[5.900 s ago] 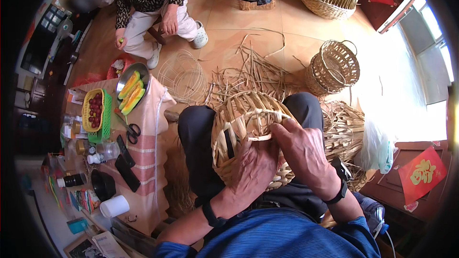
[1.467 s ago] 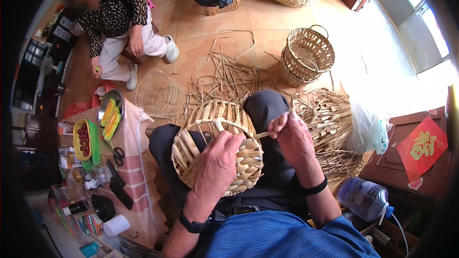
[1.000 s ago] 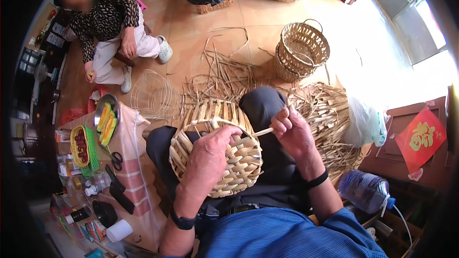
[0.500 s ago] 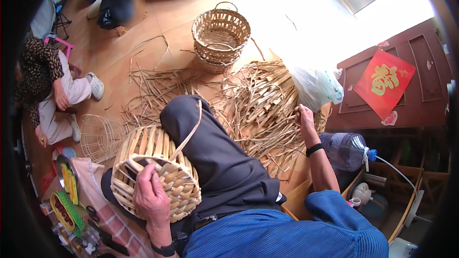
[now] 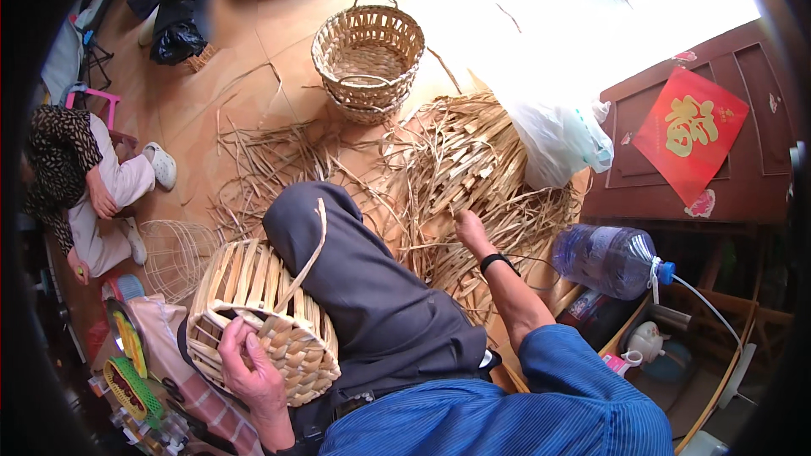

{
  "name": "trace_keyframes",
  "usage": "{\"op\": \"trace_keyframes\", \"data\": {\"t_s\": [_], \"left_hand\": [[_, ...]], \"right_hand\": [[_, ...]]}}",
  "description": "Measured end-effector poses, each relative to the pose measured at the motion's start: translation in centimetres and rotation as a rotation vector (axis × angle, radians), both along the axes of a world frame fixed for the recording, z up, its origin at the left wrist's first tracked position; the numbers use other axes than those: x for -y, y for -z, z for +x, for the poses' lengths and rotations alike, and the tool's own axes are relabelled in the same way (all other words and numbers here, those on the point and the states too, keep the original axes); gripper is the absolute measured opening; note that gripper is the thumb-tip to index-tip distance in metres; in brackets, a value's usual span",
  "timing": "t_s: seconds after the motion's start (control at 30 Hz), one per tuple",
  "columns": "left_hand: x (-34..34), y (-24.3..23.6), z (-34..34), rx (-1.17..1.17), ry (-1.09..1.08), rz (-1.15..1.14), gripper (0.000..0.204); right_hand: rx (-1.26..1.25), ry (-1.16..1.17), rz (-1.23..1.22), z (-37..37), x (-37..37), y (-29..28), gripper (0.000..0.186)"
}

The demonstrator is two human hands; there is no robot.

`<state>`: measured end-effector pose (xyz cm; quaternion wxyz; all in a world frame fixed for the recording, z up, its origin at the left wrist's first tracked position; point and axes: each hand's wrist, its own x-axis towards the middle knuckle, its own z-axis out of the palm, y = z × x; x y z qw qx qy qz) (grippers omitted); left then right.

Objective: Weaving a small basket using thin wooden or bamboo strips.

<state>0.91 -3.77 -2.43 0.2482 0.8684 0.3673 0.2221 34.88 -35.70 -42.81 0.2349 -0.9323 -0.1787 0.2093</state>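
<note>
On my lap lies a half-woven basket (image 5: 297, 353) of pale dried plant strips, tilted on its side. Its woven part faces me, bare strips run along its wall, and one loose strip (image 5: 311, 262) sticks up over my thigh. My left hand (image 5: 253, 374) is closed on the basket, fingertips pinched at the edge of the weave. Out to the right, my right hand (image 5: 471, 230) is closed above a heap of dried strips (image 5: 460, 156). Whatever it may hold is hidden by the fingers and does not stand out from the heap.
Stacked finished baskets (image 5: 367, 55) stand beyond my knee. A plastic bag (image 5: 553, 143) and a large water bottle (image 5: 604, 260) are at the right, near a brown cabinet door (image 5: 752, 160). At left are a wire frame basket (image 5: 173, 260) and a seated person (image 5: 80, 177).
My right hand has come left and nearer, from beside the plastic bag to over the strip heap. My left hand stays at the basket, its fingers slightly shifted. The whole view has shifted a little.
</note>
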Motion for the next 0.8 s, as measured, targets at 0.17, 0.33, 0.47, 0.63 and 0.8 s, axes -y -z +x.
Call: {"op": "trace_keyframes", "data": {"t_s": [0.17, 0.33, 0.47, 0.63, 0.8], "left_hand": [[0.3, -0.6, -1.4, -0.036, -0.098, -0.007, 0.029], [-0.6, -2.1, 2.0, -0.064, 0.079, -0.002, 0.026], [-2.3, -5.6, 0.8, -0.046, 0.075, 0.291, 0.024], [-5.2, -8.2, -2.3, -0.058, -0.222, 0.572, 0.019], [-6.6, -7.8, -6.2, -0.042, -0.355, 0.593, 0.015]], "right_hand": [[0.157, -0.327, -0.105, -0.5, -7.1, 1.0, 0.017], [0.526, -0.595, -0.114, 6.4, 1.1, 6.0, 0.023], [0.191, -0.595, -0.281, 7.0, -2.8, 5.4, 0.026], [0.177, -0.715, -0.401, 7.6, -3.8, 2.4, 0.017], [0.281, -0.764, -0.472, 8.1, -4.3, 0.0, 0.022]]}}
